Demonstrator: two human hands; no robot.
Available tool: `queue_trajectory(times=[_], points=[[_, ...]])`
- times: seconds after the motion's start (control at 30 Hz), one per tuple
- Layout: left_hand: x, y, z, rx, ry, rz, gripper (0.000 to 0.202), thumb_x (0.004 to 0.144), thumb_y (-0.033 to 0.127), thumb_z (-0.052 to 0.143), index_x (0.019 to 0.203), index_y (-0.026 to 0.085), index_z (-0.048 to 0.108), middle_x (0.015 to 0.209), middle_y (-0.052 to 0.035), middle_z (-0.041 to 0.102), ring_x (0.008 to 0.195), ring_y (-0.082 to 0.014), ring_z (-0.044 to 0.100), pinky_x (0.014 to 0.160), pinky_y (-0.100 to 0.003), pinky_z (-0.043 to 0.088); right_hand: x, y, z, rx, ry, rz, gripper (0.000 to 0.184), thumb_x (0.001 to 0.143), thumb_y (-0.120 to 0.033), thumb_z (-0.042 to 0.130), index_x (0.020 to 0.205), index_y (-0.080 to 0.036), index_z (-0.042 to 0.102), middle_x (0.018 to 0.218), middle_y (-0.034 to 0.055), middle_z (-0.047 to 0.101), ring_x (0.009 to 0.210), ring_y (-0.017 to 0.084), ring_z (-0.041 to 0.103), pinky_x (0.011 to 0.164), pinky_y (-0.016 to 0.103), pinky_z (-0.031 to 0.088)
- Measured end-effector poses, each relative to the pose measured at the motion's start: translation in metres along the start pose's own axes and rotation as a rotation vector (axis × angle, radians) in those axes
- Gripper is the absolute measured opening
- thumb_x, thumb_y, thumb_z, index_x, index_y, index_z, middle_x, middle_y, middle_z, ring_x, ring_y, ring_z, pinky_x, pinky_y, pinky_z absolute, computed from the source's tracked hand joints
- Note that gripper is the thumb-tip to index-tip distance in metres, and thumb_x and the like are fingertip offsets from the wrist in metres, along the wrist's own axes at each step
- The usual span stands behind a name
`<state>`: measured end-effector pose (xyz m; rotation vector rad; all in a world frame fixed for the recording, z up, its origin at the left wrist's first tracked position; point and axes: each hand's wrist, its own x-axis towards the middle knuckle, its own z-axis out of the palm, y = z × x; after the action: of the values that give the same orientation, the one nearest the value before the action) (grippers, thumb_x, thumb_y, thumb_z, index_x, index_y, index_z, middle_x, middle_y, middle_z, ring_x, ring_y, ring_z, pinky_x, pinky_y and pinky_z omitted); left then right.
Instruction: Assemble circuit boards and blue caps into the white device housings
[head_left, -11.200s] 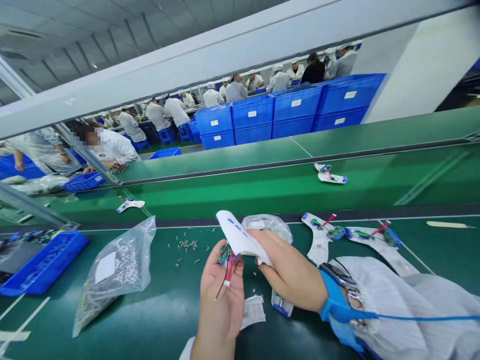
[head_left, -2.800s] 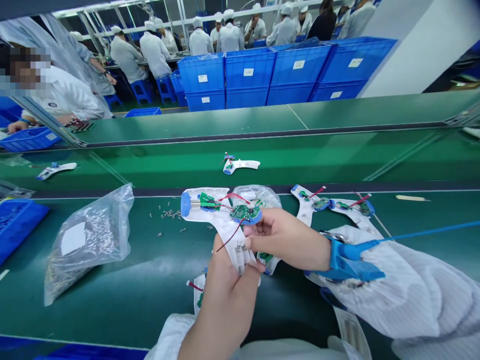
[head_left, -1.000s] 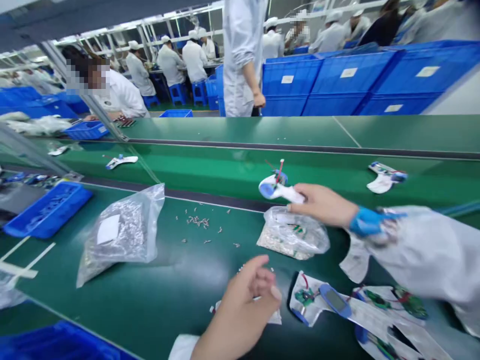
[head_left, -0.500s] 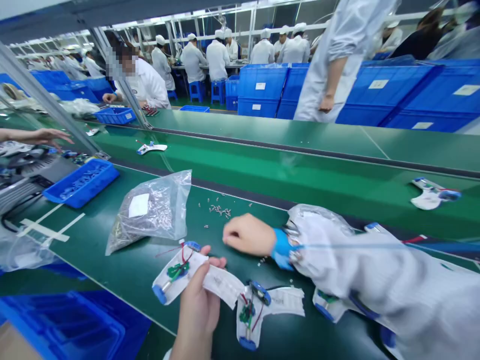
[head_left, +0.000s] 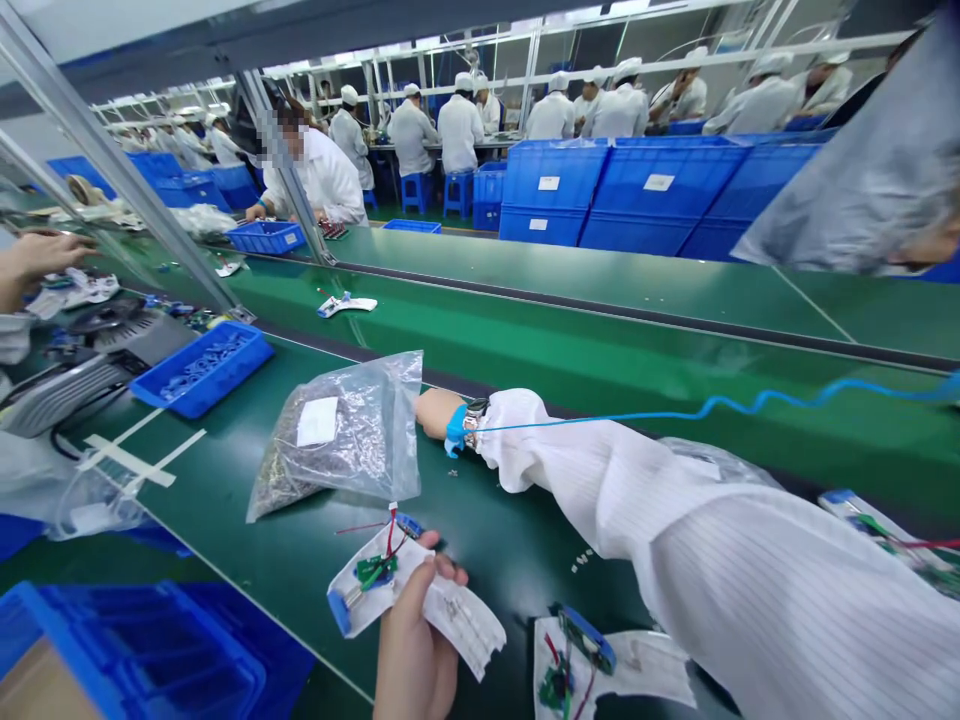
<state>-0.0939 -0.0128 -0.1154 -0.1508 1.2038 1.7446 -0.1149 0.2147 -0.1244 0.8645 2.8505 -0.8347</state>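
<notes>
My left hand is closed around a white curved plastic shell half, thumb on top. A small green circuit board with red and green wires sits in its wider end, which has blue end pieces. My right hand, with a blue wrist strap, is stretched forward to the work surface beside a clear plastic bag of small metal parts. Its fingertips are hidden. A few tiny screws lie just below that wrist. Another wired shell half rests on the bench below my right sleeve.
At left stands a blue tray of small parts, and a co-worker's hand is behind it. Shell halves lie on the green belt. A blue cord runs right from my wrist. A blue bin stands lower left.
My right hand has moved forward and left, toward the bag, over where the loose screws lay. The left hand still holds the shell half. The view has shifted, and the standing person moved right.
</notes>
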Motion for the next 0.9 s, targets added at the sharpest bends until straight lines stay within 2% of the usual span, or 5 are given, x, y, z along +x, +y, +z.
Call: queue_trajectory(times=[0.3,0.53,0.6,0.73,0.9], points=[[0.01,0.012,0.021,0.018,-0.034,0.041,0.02,0.064,0.017,0.066,0.083,0.015,0.061,0.051,0.0028,0.057,0.052,-0.012,0.058,0.052,-0.021,0.043,-0.024,0.0,-0.02,0.044,-0.055,0.069,0.027,0.089,-0.03,0.051,0.11,-0.014,0.056,0.112,0.0078,0.057,0.097,0.018,0.057,0.082,0.038,0.049],[0.033,0.016,0.051,0.035,-0.057,0.039,0.013,0.076,0.008,0.057,0.087,0.014,0.057,0.06,0.0032,0.057,0.057,-0.0084,0.058,0.061,-0.021,0.048,-0.083,-0.003,-0.033,0.355,0.026,0.115,0.021,0.089,-0.028,0.052,0.099,-0.011,0.058,0.089,0.0032,0.061,0.073,0.011,0.06,0.064,0.027,0.052],[0.047,0.021,0.054,0.056,-0.089,0.018,0.006,0.083,0.014,0.054,0.089,0.014,0.056,0.066,0.0032,0.056,0.056,-0.0078,0.056,0.056,-0.021,0.048,-0.098,0.002,-0.034,0.414,0.089,0.168,0.015,0.087,-0.024,0.055,0.091,-0.01,0.059,0.08,0.0008,0.061,0.066,0.009,0.058,0.06,0.024,0.05],[0.064,0.032,0.046,0.148,-0.227,-0.062,0.025,0.087,0.031,0.053,0.104,0.014,0.056,0.096,-0.0046,0.061,0.073,-0.0136,0.06,0.061,-0.03,0.052,-0.124,0.013,-0.039,0.531,0.188,0.235,0.006,0.072,-0.007,0.057,0.071,-0.013,0.057,0.06,-0.0034,0.056,0.055,0.006,0.051,0.056,0.018,0.044],[0.055,0.018,0.05,0.333,-0.392,-0.148,0.021,0.087,0.031,0.053,0.098,0.014,0.058,0.087,-0.0024,0.061,0.065,-0.0114,0.058,0.057,-0.027,0.05,-0.148,0.028,-0.042,0.681,0.197,0.265,0.004,0.063,-0.014,0.054,0.065,-0.017,0.053,0.054,-0.002,0.055,0.05,0.009,0.051,0.053,0.022,0.044]])
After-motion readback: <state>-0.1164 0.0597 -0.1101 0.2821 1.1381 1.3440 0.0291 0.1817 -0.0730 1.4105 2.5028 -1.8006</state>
